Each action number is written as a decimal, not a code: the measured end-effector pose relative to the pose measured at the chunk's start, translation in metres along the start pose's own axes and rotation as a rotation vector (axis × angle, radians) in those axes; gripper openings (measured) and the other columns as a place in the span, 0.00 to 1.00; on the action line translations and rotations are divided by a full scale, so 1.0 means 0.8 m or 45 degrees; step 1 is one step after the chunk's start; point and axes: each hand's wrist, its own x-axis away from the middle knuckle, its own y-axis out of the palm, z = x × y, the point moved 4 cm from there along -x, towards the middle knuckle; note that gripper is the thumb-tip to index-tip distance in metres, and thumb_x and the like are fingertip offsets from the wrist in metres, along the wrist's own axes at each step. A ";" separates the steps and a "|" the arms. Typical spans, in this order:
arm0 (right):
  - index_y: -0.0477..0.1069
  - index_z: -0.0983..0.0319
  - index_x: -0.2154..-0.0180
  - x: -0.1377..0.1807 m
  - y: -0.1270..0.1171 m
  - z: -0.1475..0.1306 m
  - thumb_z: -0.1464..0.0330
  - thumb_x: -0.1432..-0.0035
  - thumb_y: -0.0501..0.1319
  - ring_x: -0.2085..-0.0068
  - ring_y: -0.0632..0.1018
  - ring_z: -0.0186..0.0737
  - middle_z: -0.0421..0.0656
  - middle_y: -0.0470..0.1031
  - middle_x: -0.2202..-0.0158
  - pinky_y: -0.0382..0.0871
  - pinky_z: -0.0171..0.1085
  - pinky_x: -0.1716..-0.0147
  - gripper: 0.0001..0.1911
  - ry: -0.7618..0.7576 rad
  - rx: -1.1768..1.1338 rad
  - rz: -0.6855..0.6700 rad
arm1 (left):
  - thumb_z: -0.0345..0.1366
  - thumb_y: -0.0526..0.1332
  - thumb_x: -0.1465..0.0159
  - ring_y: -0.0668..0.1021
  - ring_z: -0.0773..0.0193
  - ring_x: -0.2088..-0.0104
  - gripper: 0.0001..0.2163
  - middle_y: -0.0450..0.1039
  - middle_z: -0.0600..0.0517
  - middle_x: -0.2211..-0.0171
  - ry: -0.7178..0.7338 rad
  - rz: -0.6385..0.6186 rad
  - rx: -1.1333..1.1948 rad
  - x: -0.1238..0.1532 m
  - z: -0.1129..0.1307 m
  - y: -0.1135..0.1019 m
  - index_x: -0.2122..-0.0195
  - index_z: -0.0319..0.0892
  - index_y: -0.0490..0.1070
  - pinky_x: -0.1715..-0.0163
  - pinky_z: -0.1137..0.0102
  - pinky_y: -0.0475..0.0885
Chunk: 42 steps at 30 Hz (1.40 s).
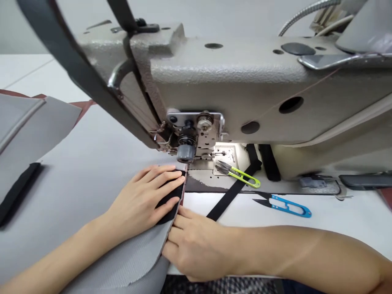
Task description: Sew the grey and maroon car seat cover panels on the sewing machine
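Observation:
A large piece of grey fabric (101, 155) lies across the left of the table, its edge running up under the head of a sewing machine (245, 94). My left hand (147, 196) rests on it with fingers spread, pressing over a black fabric patch (169, 200) close to the edge. On the near side, the fabric's edge is pinched by my right hand (199, 241), whose fingertips are partly hidden. Both hands are just in front of the presser foot area, where the needle itself is hidden behind a grey knob (185, 153).
Yellow-green thread snips (245, 176) lie by the needle plate (225, 157), with blue thread snips (289, 205) nearer me. A black strap (229, 198) crosses the machine bed's front edge. At far left, another black strip (20, 192) lies on the fabric.

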 end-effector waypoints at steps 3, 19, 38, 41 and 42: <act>0.73 0.64 0.68 0.009 -0.017 0.023 0.74 0.45 0.57 0.67 0.73 0.37 0.43 0.75 0.70 0.70 0.35 0.60 0.06 0.162 -0.181 0.050 | 0.39 0.55 0.31 0.69 0.55 0.40 0.15 0.72 0.51 0.45 -0.019 0.047 -0.002 0.005 0.001 0.004 0.46 0.46 0.70 0.44 0.59 0.63; 0.74 0.54 0.48 0.014 -0.037 0.112 0.78 0.44 0.54 0.68 0.73 0.33 0.42 0.74 0.56 0.60 0.31 0.77 0.25 0.804 0.272 0.018 | 0.39 0.59 0.34 0.70 0.51 0.43 0.12 0.70 0.47 0.45 -0.033 0.100 -0.001 0.004 -0.001 0.003 0.50 0.45 0.72 0.46 0.56 0.67; 0.72 0.62 0.71 0.062 -0.066 0.147 0.65 0.33 0.53 0.73 0.69 0.40 0.43 0.70 0.75 0.60 0.36 0.71 0.16 0.909 0.652 0.295 | 0.41 0.57 0.32 0.69 0.52 0.42 0.13 0.69 0.49 0.43 -0.068 0.067 0.036 -0.002 -0.009 0.007 0.48 0.46 0.71 0.44 0.56 0.64; 0.71 0.61 0.73 0.062 -0.066 0.149 0.66 0.32 0.51 0.77 0.65 0.37 0.40 0.65 0.80 0.57 0.35 0.74 0.18 0.921 0.645 0.344 | 0.41 0.57 0.32 0.69 0.52 0.43 0.13 0.69 0.50 0.43 -0.069 0.060 0.038 -0.003 -0.011 0.007 0.49 0.46 0.71 0.44 0.57 0.64; 0.71 0.61 0.73 0.061 -0.066 0.150 0.66 0.32 0.51 0.77 0.64 0.37 0.40 0.64 0.81 0.56 0.35 0.74 0.19 0.921 0.658 0.357 | 0.41 0.57 0.32 0.69 0.53 0.43 0.13 0.70 0.50 0.44 -0.070 0.062 0.041 -0.003 -0.011 0.007 0.49 0.47 0.72 0.44 0.57 0.64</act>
